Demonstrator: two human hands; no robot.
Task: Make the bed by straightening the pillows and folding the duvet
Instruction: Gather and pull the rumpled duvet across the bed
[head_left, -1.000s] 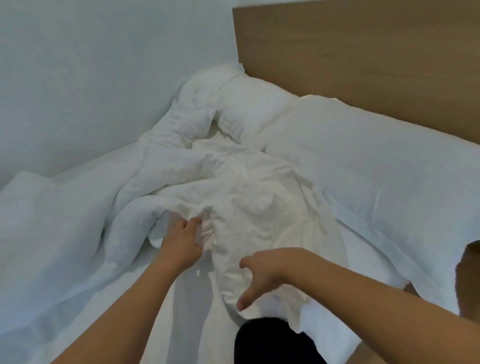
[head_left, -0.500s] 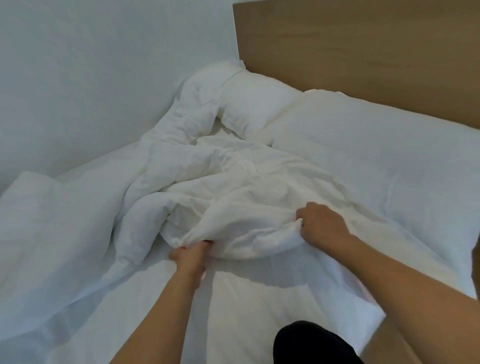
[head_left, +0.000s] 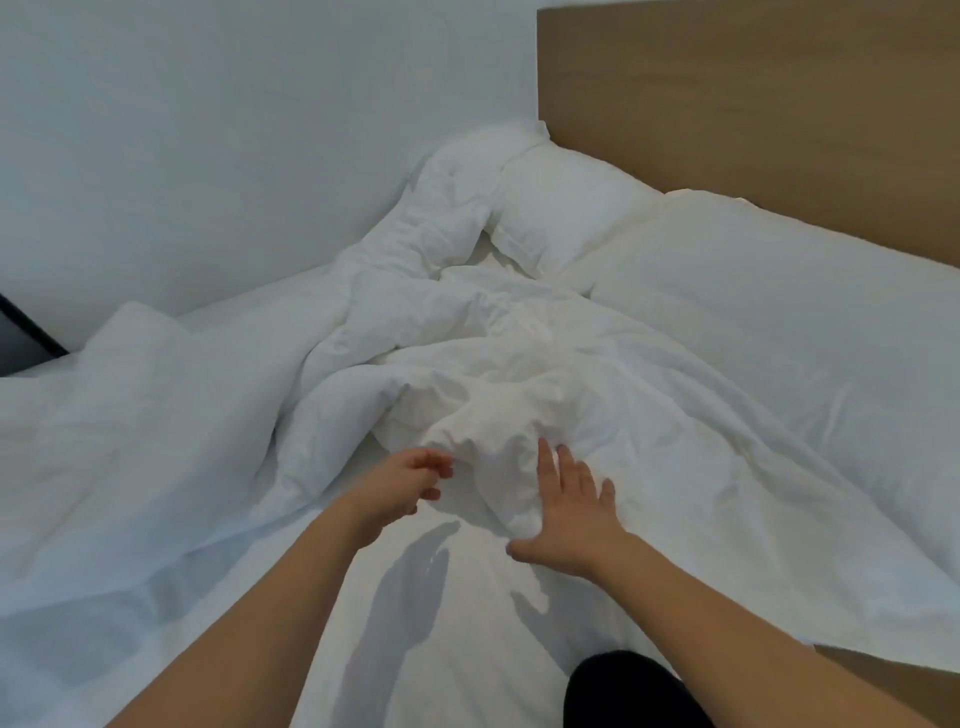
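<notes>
A crumpled white duvet (head_left: 467, 364) lies bunched across the middle of the bed, trailing up toward the wall corner. A small white pillow (head_left: 566, 213) leans at the headboard, and a larger pillow (head_left: 769, 312) lies to its right. My left hand (head_left: 405, 483) hovers with loosely curled fingers just beside the duvet's near fold, holding nothing. My right hand (head_left: 569, 514) is spread flat, fingers apart, against the duvet's near bulge.
A wooden headboard (head_left: 753, 104) runs along the top right. A white wall (head_left: 208, 156) borders the bed's far side. A dark object (head_left: 21, 338) shows at the left edge. The white bed sheet (head_left: 441, 623) spreads below my hands. My dark-clothed knee (head_left: 634, 691) rests at the bottom.
Both hands have let go of the duvet fold they gripped half a second ago. The right hand moved left and opened flat; the left hand drew back slightly.
</notes>
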